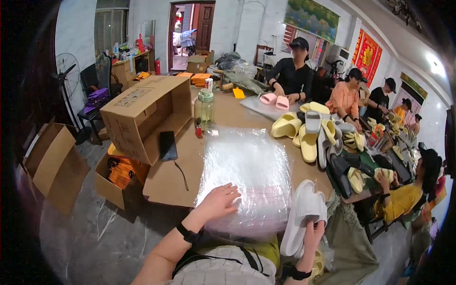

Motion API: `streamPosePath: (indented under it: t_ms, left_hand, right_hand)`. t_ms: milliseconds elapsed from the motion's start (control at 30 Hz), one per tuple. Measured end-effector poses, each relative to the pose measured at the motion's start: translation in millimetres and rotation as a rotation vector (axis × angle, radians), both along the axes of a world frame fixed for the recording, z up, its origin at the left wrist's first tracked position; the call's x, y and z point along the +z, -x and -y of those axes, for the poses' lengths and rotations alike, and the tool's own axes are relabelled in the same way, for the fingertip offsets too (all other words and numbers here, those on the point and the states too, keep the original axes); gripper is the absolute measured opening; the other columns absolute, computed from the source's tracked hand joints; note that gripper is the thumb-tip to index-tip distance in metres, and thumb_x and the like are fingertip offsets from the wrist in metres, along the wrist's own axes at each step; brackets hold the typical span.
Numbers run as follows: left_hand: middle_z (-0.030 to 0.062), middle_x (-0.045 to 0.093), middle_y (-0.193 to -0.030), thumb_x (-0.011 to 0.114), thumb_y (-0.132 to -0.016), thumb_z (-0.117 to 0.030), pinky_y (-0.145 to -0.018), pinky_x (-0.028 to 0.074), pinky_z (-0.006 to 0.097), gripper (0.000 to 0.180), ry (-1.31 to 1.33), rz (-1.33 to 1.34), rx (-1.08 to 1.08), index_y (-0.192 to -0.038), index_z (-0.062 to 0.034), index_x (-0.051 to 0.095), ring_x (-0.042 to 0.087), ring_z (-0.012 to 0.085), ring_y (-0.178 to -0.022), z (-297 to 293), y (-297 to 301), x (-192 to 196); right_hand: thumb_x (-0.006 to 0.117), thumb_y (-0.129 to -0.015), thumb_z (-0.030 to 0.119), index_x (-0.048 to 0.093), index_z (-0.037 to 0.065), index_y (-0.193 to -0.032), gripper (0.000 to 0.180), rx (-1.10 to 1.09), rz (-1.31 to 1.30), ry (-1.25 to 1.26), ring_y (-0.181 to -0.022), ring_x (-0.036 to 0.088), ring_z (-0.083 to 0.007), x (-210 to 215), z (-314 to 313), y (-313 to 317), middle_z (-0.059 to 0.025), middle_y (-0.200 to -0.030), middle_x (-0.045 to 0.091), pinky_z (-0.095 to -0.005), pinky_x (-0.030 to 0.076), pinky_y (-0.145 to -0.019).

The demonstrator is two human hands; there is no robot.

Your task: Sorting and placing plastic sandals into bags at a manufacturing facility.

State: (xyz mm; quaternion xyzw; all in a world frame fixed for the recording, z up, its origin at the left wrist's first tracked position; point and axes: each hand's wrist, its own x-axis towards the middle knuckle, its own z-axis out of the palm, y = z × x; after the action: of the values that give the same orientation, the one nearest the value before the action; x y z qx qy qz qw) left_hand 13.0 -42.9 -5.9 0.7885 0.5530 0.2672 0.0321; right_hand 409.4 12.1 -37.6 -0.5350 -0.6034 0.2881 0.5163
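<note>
A stack of clear plastic bags lies on the cardboard-covered table before me, its near end reaching past the table edge. My left hand rests on the lower left of that stack, fingers stretched out and holding nothing. At the stack's right, my right hand grips a pair of white slide sandals pressed together. Its fingers go into the foot opening, so they are partly hidden. Both wrists wear dark bands.
An open cardboard box lies on its side at left, beside a black phone and a green-lidded bottle. Yellow and grey slippers pile up at right. A co-worker across the table handles pink slippers; several others sit farther right.
</note>
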Motion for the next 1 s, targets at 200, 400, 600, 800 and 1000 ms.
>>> streamPosePath:
  t_ms: [200, 400, 600, 800, 1000]
  left_hand:
    - [0.0118, 0.062, -0.113, 0.072, -0.082, -0.028, -0.093, 0.047, 0.045, 0.033, -0.082, -0.045, 0.051, -0.109, -0.0103, 0.066, 0.057, 0.036, -0.114, 12.6, -4.9, -0.1]
    - [0.0126, 0.063, -0.106, 0.062, -0.091, -0.027, -0.09, 0.048, 0.044, 0.021, -0.09, 0.081, 0.096, -0.099, -0.0085, 0.069, 0.059, 0.0344, -0.11, 4.7, -10.4, 1.3]
    - [0.0145, 0.065, -0.115, 0.057, -0.094, -0.022, -0.106, 0.043, 0.044, 0.023, -0.007, 0.193, 0.094, -0.107, -0.0062, 0.069, 0.059, 0.0364, -0.112, 7.7, -11.2, 8.7]
    - [0.0168, 0.061, -0.13, 0.058, -0.094, -0.024, -0.103, 0.045, 0.041, 0.029, 0.105, 0.251, 0.198, -0.117, -0.0111, 0.069, 0.056, 0.0347, -0.122, -1.1, -12.2, 2.2]
    - [0.0193, 0.061, -0.13, 0.055, -0.097, -0.026, -0.101, 0.046, 0.041, 0.031, 0.143, 0.424, 0.215, -0.122, -0.0125, 0.067, 0.057, 0.0353, -0.121, 2.0, -21.6, 29.4]
  right_hand:
    - [0.059, -0.094, 0.007, 0.054, -0.008, -0.115, 0.026, 0.011, -0.063, -0.12, -0.084, 0.054, -0.0145, 3.5, 14.9, 2.6, -0.008, -0.098, 0.061, -0.0294, 0.045, -0.075]
    - [0.062, -0.095, 0.007, 0.056, -0.008, -0.118, 0.028, 0.091, -0.097, -0.112, -0.088, 0.056, -0.0148, 23.7, 30.1, 25.9, -0.0086, -0.101, 0.062, -0.0298, 0.047, -0.079]
    - [0.07, -0.083, 0.008, 0.062, -0.003, -0.107, 0.028, 0.109, 0.006, -0.133, -0.074, 0.056, -0.0117, 43.6, 44.4, 38.1, -0.008, -0.092, 0.065, -0.0277, 0.047, -0.066]
    - [0.07, -0.077, 0.006, 0.066, 0.001, -0.109, 0.033, 0.389, 0.256, -0.027, -0.066, 0.061, -0.0177, 80.9, 69.8, 64.8, -0.0115, -0.082, 0.067, -0.0313, 0.049, -0.062]
    - [0.073, -0.079, 0.021, 0.064, -0.001, -0.103, 0.034, 0.58, 0.392, 0.08, -0.069, 0.063, -0.0361, 79.8, 71.7, 69.2, -0.0193, -0.079, 0.064, -0.0415, 0.05, -0.062]
